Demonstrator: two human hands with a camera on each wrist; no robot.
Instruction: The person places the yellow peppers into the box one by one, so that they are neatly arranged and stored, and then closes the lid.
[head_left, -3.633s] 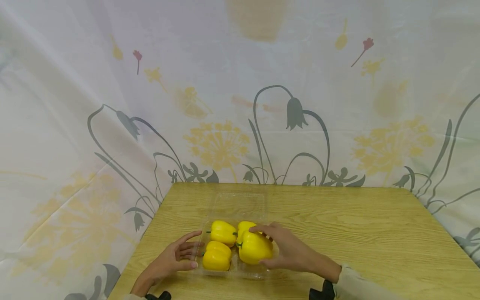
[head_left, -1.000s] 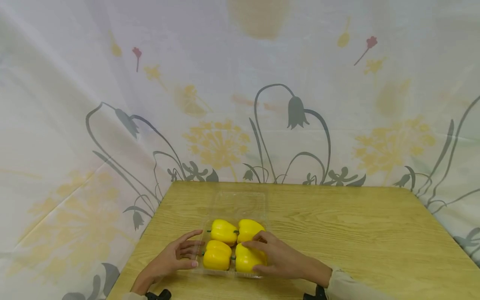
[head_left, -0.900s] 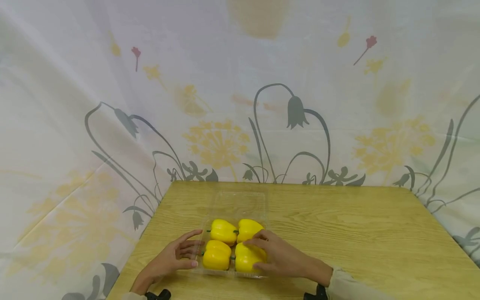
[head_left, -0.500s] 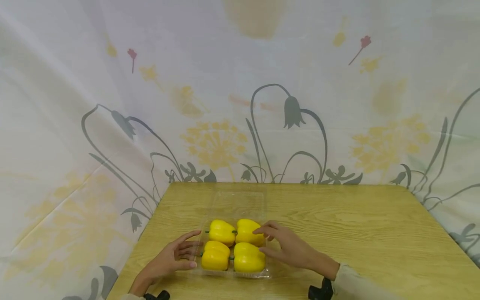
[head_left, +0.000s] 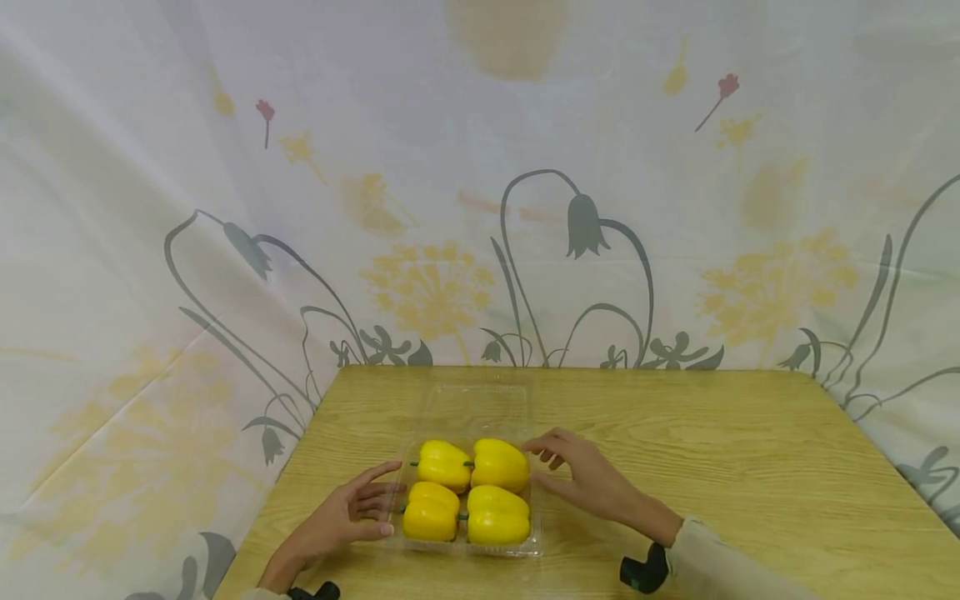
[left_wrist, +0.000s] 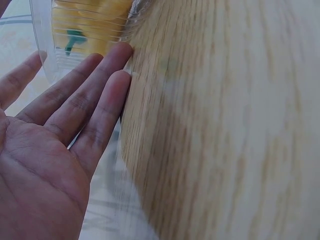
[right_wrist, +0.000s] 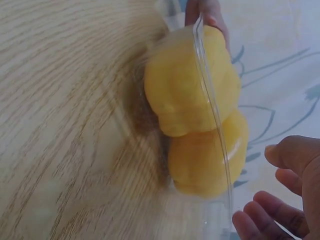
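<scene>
A clear plastic tray (head_left: 534,546) holds yellow bell peppers, two at the back (head_left: 445,464) (head_left: 498,463) and two at the front (head_left: 431,510) (head_left: 497,515). My left hand (head_left: 367,504) lies flat on the table, its straight fingers (left_wrist: 100,75) against the tray's left wall (left_wrist: 47,55). My right hand (head_left: 558,467) hovers just right of the tray with loosely bent fingers (right_wrist: 285,192) and holds nothing. In the right wrist view two peppers (right_wrist: 190,90) (right_wrist: 210,160) show through the tray's rim (right_wrist: 212,115).
The tray's clear lid (head_left: 476,407) lies open flat behind it. The wooden table (head_left: 712,467) stretches to the right. A floral cloth (head_left: 450,208) hangs behind and drapes off the table's left edge.
My right hand set the front right pepper down into the tray, let go of it and drew back to the right. The left hand stayed where it was.
</scene>
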